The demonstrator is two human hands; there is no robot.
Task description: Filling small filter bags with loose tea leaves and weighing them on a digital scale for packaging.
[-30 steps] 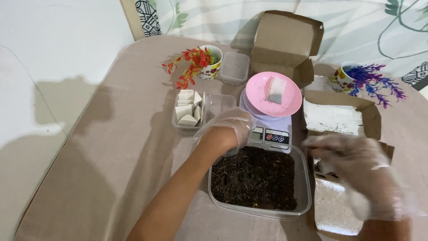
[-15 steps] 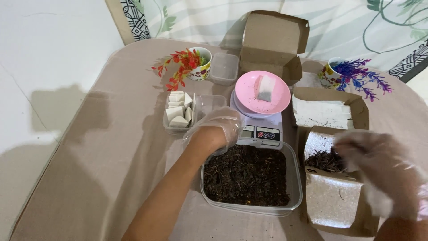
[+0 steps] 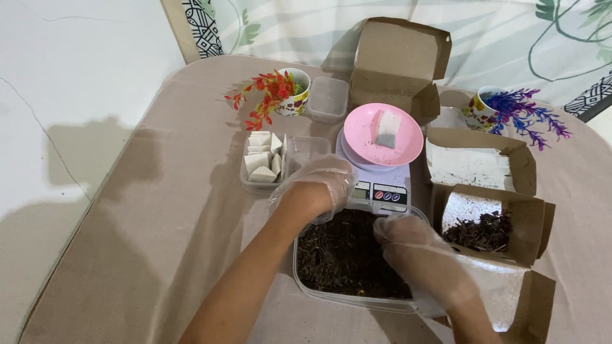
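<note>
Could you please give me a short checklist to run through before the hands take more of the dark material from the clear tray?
1. Both hands gloved: left hand and right hand wear clear gloves. Ok.
2. Clear tray stocked: full of dark crumbly material. Ok.
3. Pink dish seated on the white scale: centred on it, with a small white sachet on top. Ok.
4. Scale display readable: too small to read. Cannot tell.
5. Right hand loaded: fingers down in the material, grip hidden. Cannot tell.
6. Spare sachets at hand: white sachets in a small clear tub beside the left hand. Ok.
</note>
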